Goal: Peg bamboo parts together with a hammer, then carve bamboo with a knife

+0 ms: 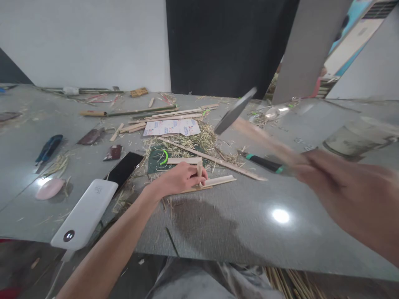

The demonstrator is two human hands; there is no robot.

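Observation:
My left hand point(183, 177) is closed around a short bamboo stick point(199, 167), which stands upright between the thumb and fingers. Beneath it lies a pale split bamboo strip point(220, 180); whether the stick's lower end touches that strip is hidden by my fingers. My right hand point(339, 187), smeared by motion, grips the wooden handle of a hammer point(235, 112) raised above the table to the right. Its grey metal head is tilted, apart from the stick. A flat bamboo piece point(181, 160) rests on a dark green mat point(153, 161) just behind my left hand.
A long bamboo strip point(230, 162) lies diagonally behind, near a knife with a dark and green handle point(264, 162). Shavings point(205, 139) surround a printed paper point(171, 127). Left are a white power bank point(90, 211), a phone point(126, 169) and a blue-handled tool point(50, 148).

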